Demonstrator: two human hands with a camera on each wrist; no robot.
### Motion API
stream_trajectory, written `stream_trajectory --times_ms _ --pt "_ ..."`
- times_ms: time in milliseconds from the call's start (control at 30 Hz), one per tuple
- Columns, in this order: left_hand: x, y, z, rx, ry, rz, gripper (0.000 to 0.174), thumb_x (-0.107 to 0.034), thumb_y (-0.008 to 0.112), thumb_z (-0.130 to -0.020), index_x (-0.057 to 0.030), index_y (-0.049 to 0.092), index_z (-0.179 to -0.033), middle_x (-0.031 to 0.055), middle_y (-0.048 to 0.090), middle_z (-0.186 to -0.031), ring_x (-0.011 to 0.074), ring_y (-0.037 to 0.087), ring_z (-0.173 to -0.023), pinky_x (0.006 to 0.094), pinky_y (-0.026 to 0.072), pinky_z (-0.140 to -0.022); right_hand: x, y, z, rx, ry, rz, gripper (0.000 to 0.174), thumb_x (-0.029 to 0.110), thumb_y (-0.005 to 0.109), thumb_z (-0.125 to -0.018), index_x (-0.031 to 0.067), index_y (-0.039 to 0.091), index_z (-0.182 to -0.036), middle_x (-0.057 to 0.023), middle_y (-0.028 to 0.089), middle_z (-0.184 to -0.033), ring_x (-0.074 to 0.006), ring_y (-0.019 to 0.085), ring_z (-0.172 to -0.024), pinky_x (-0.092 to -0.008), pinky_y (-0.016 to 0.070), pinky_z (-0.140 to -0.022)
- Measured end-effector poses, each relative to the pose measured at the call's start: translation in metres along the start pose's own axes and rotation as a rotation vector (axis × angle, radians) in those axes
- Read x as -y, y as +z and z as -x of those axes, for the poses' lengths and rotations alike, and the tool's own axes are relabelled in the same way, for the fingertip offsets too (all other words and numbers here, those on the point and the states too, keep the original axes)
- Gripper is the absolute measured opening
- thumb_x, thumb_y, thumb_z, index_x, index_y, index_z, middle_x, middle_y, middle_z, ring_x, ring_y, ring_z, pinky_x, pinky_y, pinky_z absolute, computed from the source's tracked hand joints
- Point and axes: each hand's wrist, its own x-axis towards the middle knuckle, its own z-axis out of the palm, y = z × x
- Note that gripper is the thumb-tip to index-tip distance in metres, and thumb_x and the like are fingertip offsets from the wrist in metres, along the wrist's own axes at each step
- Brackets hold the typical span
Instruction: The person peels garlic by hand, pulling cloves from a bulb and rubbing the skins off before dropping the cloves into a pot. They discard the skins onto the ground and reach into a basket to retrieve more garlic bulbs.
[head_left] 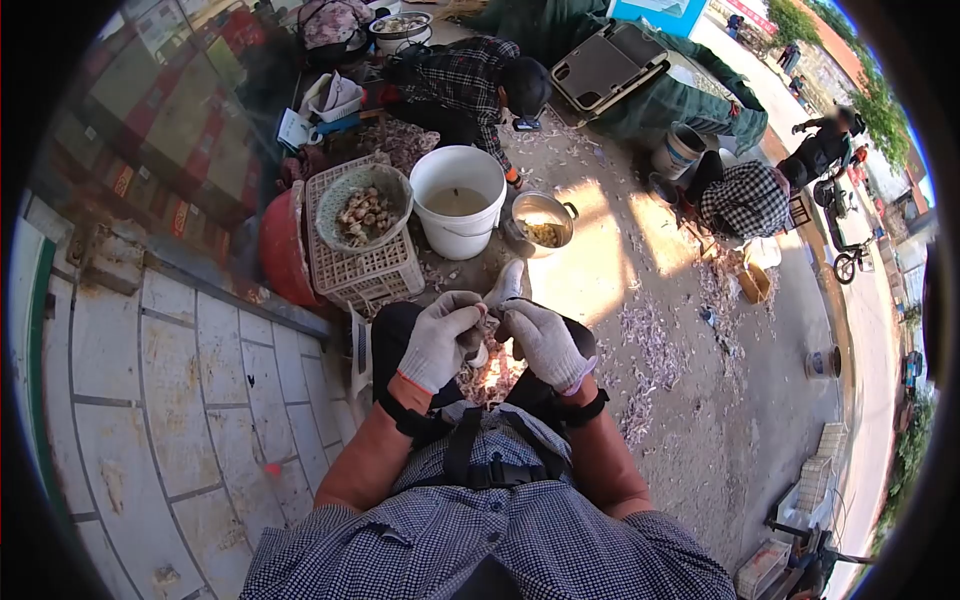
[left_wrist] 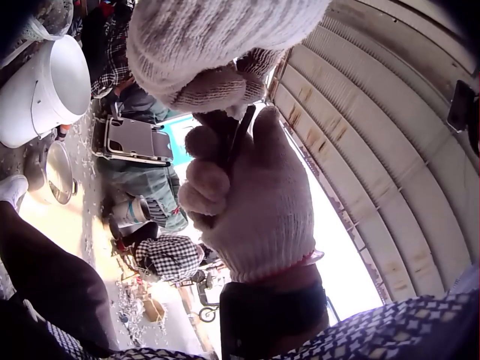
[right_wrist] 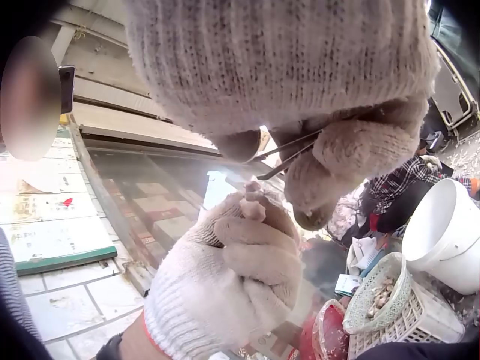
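Both hands wear white knitted gloves and meet close together above the lap. My left hand pinches a small pale pinkish piece between thumb and fingertips; its kind is unclear. In my right hand is a pair of thin metal tweezers, whose tips point at the piece from just above in the right wrist view. Curled fingers hide most of the tweezers in the left wrist view, where a dark narrow edge shows beside the thumb.
Ahead stand a white bucket with cloudy liquid, a metal pot with yellowish pieces, and a green mesh basket of pale brown lumps on a white crate. Scraps litter the ground. Other people crouch nearby.
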Motion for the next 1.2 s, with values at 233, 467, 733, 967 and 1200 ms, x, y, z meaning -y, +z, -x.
stream_trajectory --times_ms 233,467,733,967,1200 --pt "-0.002 -0.001 -0.001 -0.003 -0.002 0.002 0.007 -0.002 0.062 -0.097 -0.0046 0.067 -0.101 0.0042 0.071 -0.088 0.0094 0.061 -0.063 0.0224 0.0457 -0.056 0.005 -0.006 -0.001 0.091 -0.076 -0.004 0.024 0.013 0.060 -0.099 -0.0051 0.069 -0.113 -0.0116 0.069 -0.093 -0.0174 0.067 -0.070 -0.0297 0.0544 -0.063" --pt "0.002 -0.004 -0.004 0.010 0.073 -0.149 0.009 0.000 0.062 -0.097 -0.0030 0.067 -0.104 0.0046 0.072 -0.089 0.0078 0.059 -0.064 0.0230 0.0449 -0.056 0.018 -0.004 -0.001 0.063 0.173 -0.103 0.029 0.018 0.064 -0.097 -0.0044 0.070 -0.114 -0.0146 0.072 -0.093 -0.0214 0.070 -0.083 -0.0329 0.0548 -0.075" --pt "-0.001 0.001 0.000 -0.026 0.089 -0.269 0.015 -0.002 0.063 -0.097 -0.0022 0.073 -0.108 0.0020 0.073 -0.093 0.0066 0.061 -0.069 0.0215 0.0482 -0.062 0.024 -0.003 -0.001 0.062 0.209 -0.056 0.028 0.021 0.065 -0.097 -0.0020 0.071 -0.113 -0.0184 0.071 -0.094 -0.0273 0.071 -0.087 -0.0358 0.0544 -0.078" --pt "0.001 0.002 0.001 -0.008 0.314 -0.628 0.016 -0.004 0.065 -0.098 -0.0023 0.074 -0.111 -0.0003 0.072 -0.095 0.0043 0.063 -0.080 0.0199 0.0510 -0.069 0.019 -0.001 -0.001 0.041 0.143 0.010 0.027 0.020 0.066 -0.096 -0.0015 0.071 -0.111 -0.0193 0.071 -0.094 -0.0290 0.071 -0.086 -0.0366 0.0544 -0.078" --pt "-0.004 0.006 0.005 -0.021 0.216 -0.483 0.014 0.000 0.067 -0.095 0.0006 0.073 -0.108 0.0004 0.070 -0.087 0.0036 0.060 -0.073 0.0199 0.0468 -0.063 0.020 0.000 0.000 0.033 0.164 -0.014 0.026 0.015 0.068 -0.095 -0.0029 0.071 -0.114 -0.0167 0.073 -0.093 -0.0236 0.071 -0.084 -0.0346 0.0544 -0.078"
